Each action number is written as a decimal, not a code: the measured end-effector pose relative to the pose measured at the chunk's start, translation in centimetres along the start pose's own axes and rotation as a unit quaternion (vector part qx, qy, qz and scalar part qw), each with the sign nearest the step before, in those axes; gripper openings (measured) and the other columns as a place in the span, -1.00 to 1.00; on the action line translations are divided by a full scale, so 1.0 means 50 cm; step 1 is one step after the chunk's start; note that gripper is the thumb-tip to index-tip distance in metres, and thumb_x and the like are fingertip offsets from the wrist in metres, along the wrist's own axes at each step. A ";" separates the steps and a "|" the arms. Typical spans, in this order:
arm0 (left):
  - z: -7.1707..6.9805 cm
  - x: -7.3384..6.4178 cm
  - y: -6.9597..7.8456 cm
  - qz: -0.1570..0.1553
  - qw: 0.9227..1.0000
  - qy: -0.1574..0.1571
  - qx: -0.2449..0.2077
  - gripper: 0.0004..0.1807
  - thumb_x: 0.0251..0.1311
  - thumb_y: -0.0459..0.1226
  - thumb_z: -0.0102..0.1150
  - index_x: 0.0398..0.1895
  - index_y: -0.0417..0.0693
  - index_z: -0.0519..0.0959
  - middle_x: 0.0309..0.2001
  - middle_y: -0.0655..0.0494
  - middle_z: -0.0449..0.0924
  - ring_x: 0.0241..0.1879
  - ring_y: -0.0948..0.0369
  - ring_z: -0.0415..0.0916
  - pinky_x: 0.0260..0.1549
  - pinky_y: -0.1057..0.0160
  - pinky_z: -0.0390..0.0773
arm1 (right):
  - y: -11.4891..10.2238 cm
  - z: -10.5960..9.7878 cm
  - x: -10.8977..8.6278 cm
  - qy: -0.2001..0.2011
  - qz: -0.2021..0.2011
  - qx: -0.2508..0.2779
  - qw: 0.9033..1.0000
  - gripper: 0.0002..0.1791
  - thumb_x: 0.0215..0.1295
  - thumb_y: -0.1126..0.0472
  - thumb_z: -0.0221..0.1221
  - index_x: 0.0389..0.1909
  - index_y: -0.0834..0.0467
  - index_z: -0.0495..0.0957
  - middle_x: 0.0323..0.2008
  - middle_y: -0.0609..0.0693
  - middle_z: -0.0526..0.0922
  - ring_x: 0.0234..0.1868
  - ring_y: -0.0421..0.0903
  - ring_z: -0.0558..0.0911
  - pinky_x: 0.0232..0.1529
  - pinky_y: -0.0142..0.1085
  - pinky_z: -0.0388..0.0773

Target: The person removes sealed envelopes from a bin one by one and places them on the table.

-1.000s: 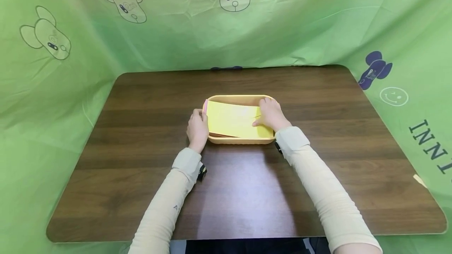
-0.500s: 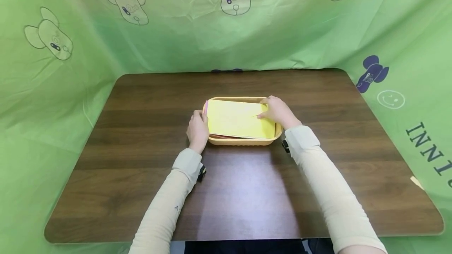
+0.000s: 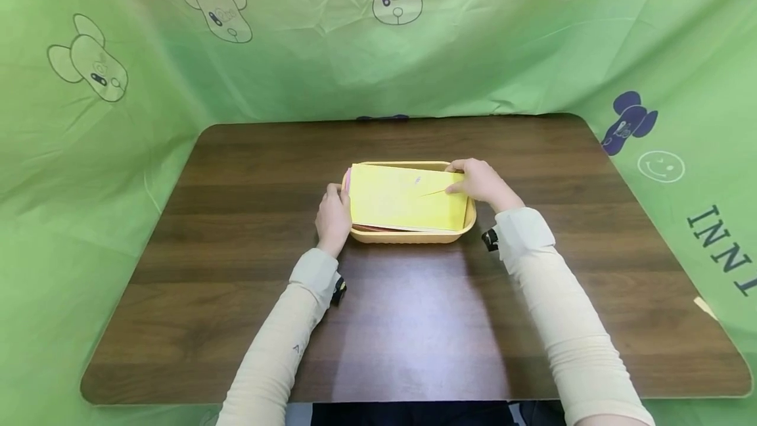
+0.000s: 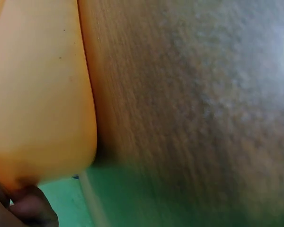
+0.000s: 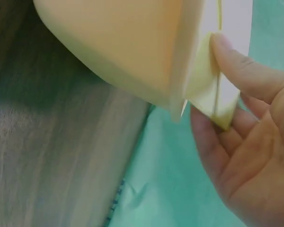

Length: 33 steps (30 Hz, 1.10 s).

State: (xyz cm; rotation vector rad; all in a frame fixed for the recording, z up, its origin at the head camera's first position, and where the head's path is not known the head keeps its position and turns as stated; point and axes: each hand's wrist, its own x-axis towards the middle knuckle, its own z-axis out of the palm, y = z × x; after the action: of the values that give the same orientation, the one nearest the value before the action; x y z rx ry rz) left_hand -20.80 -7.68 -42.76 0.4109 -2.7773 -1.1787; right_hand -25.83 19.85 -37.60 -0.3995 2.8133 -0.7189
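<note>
Tray, one: plastic, orange-yellow, oblong, rounded corners (image 3: 408,238); set on the wood-grain worktop (image 3: 266,334), long side facing the person.

Paper, one: yellow (image 3: 396,206), creased near the right-hand end; lying across the mouth of the tray, with the held corner clear of the rim in the right wrist view (whether it is a single sheet or a folded one cannot be told). Beneath or beside it: a pink edge (image 3: 347,179) at the left end and a reddish-brown edge (image 3: 375,229) along the near side, both mostly covered.

Left hand (image 3: 333,221): grasping the tray at its left end, fingers bent about the corner.

Right hand (image 3: 485,183): pinching the yellow paper near its far right corner, thumb on the upper face, fingers behind.

Step in hand, by judgement: handling the paper at the opening while the tray is steadied; whether it is bound in or out cannot be told. The next move seems to call for a light, even pinch, the paper guided clear of the far rim without deepening the crease, and the tray kept from sliding.
</note>
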 end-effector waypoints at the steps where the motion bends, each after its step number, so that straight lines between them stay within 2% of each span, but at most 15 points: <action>1: 0.000 0.001 -0.001 0.003 1.000 -0.007 -0.003 -0.65 0.46 -0.15 -0.25 0.12 -0.12 0.42 -0.02 -0.16 0.58 -0.04 -0.13 0.56 -0.10 -0.12 0.51 | 0.003 -0.002 0.000 -0.007 -0.003 0.011 1.000 -0.65 0.21 0.27 0.23 -0.02 0.32 0.51 0.02 0.30 0.58 -0.01 0.15 0.53 0.09 0.01 0.41; 7: 0.001 0.006 -0.005 0.003 1.000 -0.024 -0.010 -0.62 0.48 -0.13 -0.24 0.16 -0.13 0.40 0.04 -0.17 0.56 0.05 -0.10 0.53 -0.02 -0.09 0.48 | 0.016 -0.013 -0.005 -0.033 0.008 0.103 0.994 -0.69 0.38 0.33 0.00 0.06 0.42 0.43 0.03 0.37 0.53 -0.03 0.10 0.49 0.02 -0.15 0.40; 12: -0.001 0.010 -0.002 -0.009 1.000 -0.022 -0.013 -0.59 0.48 -0.09 -0.23 0.21 -0.11 0.39 0.06 -0.16 0.55 0.07 -0.10 0.52 0.00 -0.09 0.48 | 0.018 -0.018 -0.006 -0.023 0.026 0.154 0.987 -0.66 0.37 0.35 0.01 0.09 0.45 0.42 -0.01 0.38 0.55 -0.25 -0.20 0.53 -0.22 -0.46 0.44; 15: -0.003 0.011 0.000 -0.014 1.000 -0.025 -0.013 -0.57 0.48 -0.07 -0.23 0.25 -0.07 0.38 0.09 -0.16 0.54 0.09 -0.10 0.50 0.01 -0.10 0.47 | 0.019 -0.020 -0.007 -0.003 0.033 0.176 0.984 -0.66 0.36 0.36 0.02 0.09 0.45 0.43 -0.04 0.37 0.56 -0.35 -0.33 0.49 -0.29 -0.51 0.45; 18: -0.003 0.010 0.000 -0.013 1.000 -0.028 -0.007 -0.57 0.48 -0.09 -0.24 0.26 -0.07 0.36 0.10 -0.17 0.53 0.10 -0.10 0.49 0.02 -0.09 0.47 | 0.025 -0.023 -0.008 0.041 0.047 0.204 0.977 -0.66 0.37 0.33 0.02 0.09 0.42 0.44 -0.08 0.29 0.59 -0.38 -0.39 0.48 -0.25 -0.47 0.44; 20: -0.003 0.008 0.003 -0.011 0.999 -0.031 0.006 -0.58 0.49 -0.10 -0.26 0.26 -0.07 0.35 0.09 -0.17 0.53 0.07 -0.11 0.51 -0.01 -0.09 0.48 | 0.034 -0.025 -0.009 0.075 0.064 0.232 0.968 -0.65 0.37 0.30 0.03 0.10 0.40 0.43 -0.18 0.11 0.63 -0.40 -0.42 0.48 -0.23 -0.46 0.43; 22: -0.004 0.006 0.008 -0.004 0.999 -0.039 0.032 -0.60 0.50 -0.15 -0.30 0.24 -0.13 0.32 0.05 -0.21 0.51 -0.01 -0.14 0.54 -0.09 -0.10 0.51 | 0.047 -0.025 -0.013 0.101 0.093 0.274 0.952 -0.61 0.38 0.27 0.02 0.14 0.39 0.40 -0.32 -0.11 0.61 -0.43 -0.44 0.48 -0.24 -0.46 0.41; 24: -0.004 0.003 0.013 0.004 0.997 -0.045 0.065 -0.63 0.48 -0.23 -0.30 0.22 -0.22 0.28 0.01 -0.26 0.47 -0.15 -0.17 0.56 -0.19 -0.09 0.55 | 0.063 -0.025 -0.019 0.115 0.123 0.330 0.929 -0.56 0.39 0.26 0.01 0.21 0.40 0.34 -0.44 -0.30 0.56 -0.45 -0.46 0.50 -0.26 -0.51 0.43; 25: -0.004 0.002 0.016 0.008 0.996 -0.046 0.079 -0.64 0.47 -0.26 -0.30 0.20 -0.26 0.26 -0.01 -0.27 0.46 -0.22 -0.17 0.56 -0.24 -0.09 0.56 | 0.071 -0.024 -0.023 0.118 0.142 0.363 0.913 -0.53 0.40 0.26 0.01 0.26 0.40 0.30 -0.49 -0.37 0.53 -0.47 -0.46 0.50 -0.28 -0.53 0.44; 26: -0.003 0.000 0.019 0.011 0.994 -0.048 0.094 -0.66 0.45 -0.29 -0.29 0.17 -0.29 0.25 -0.04 -0.28 0.44 -0.28 -0.17 0.56 -0.29 -0.08 0.57 | 0.081 -0.023 -0.028 0.120 0.161 0.404 0.892 -0.50 0.41 0.26 0.00 0.30 0.38 0.26 -0.52 -0.40 0.51 -0.48 -0.46 0.51 -0.30 -0.55 0.45; 27: -0.002 -0.001 0.020 0.014 0.993 -0.046 0.105 -0.67 0.42 -0.33 -0.28 0.15 -0.32 0.23 -0.05 -0.28 0.42 -0.33 -0.16 0.56 -0.32 -0.07 0.58 | 0.090 -0.023 -0.033 0.121 0.178 0.452 0.866 -0.46 0.41 0.26 -0.01 0.35 0.36 0.20 -0.53 -0.39 0.52 -0.48 -0.45 0.52 -0.32 -0.56 0.46; 29: 0.001 -0.003 0.023 0.014 0.993 -0.040 0.114 -0.68 0.37 -0.37 -0.25 0.13 -0.36 0.22 -0.07 -0.29 0.41 -0.39 -0.14 0.55 -0.37 -0.04 0.59 | 0.107 -0.023 -0.042 0.121 0.207 0.546 0.803 -0.39 0.41 0.29 -0.02 0.43 0.30 0.08 -0.55 -0.34 0.55 -0.49 -0.43 0.55 -0.35 -0.57 0.50; 31: 0.004 -0.005 0.026 0.013 0.992 -0.032 0.119 -0.69 0.36 -0.39 -0.23 0.11 -0.35 0.23 -0.08 -0.29 0.41 -0.43 -0.12 0.54 -0.40 -0.02 0.59 | 0.125 -0.023 -0.051 0.120 0.228 0.615 0.745 -0.33 0.40 0.31 -0.02 0.47 0.25 -0.03 -0.56 -0.28 0.58 -0.49 -0.39 0.56 -0.39 -0.57 0.51; 32: 0.006 -0.006 0.026 0.015 0.992 -0.027 0.123 -0.69 0.35 -0.39 -0.22 0.10 -0.35 0.23 -0.09 -0.29 0.41 -0.45 -0.11 0.54 -0.41 -0.02 0.59 | 0.134 -0.022 -0.055 0.120 0.237 0.641 0.720 -0.30 0.39 0.32 -0.02 0.47 0.23 -0.07 -0.56 -0.25 0.59 -0.49 -0.38 0.57 -0.40 -0.56 0.52; 33: 0.008 -0.006 0.027 0.018 0.991 -0.023 0.128 -0.70 0.36 -0.39 -0.22 0.10 -0.35 0.24 -0.09 -0.28 0.41 -0.47 -0.10 0.54 -0.43 -0.01 0.59 | 0.143 -0.020 -0.058 0.121 0.246 0.658 0.701 -0.29 0.39 0.32 -0.02 0.48 0.21 -0.09 -0.58 -0.23 0.60 -0.50 -0.36 0.57 -0.42 -0.55 0.52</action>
State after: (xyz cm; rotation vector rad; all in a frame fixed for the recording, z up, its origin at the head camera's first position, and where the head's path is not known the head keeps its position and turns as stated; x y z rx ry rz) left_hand -20.85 -6.41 -42.05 0.3571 -2.9727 -0.8359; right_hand -24.84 27.22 -39.88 0.7024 1.6339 -2.3242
